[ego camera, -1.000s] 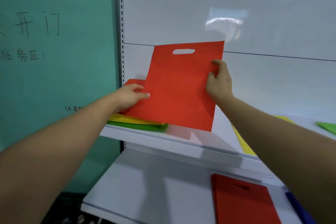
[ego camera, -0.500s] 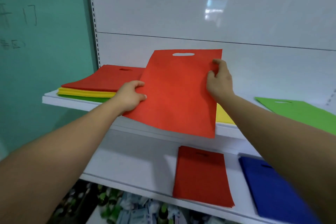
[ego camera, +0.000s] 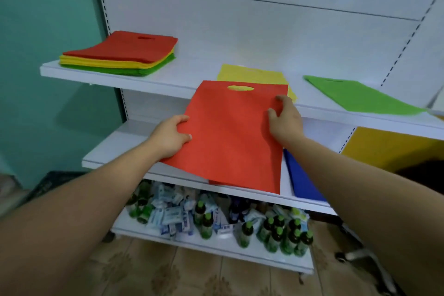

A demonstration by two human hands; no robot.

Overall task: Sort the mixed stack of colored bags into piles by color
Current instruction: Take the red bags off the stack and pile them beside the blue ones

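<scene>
Left hand (ego camera: 170,138) and right hand (ego camera: 283,122) each pinch a side edge of the red bag (ego camera: 230,142), tilted over the middle shelf (ego camera: 115,149); should lower flat, corners squared, clear of blue bag (ego camera: 300,175)

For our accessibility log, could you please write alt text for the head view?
The left hand and right hand hold a red bag by its sides above the middle shelf, beside a blue bag. The upper shelf carries a mixed stack, a yellow bag and a green bag.
</scene>
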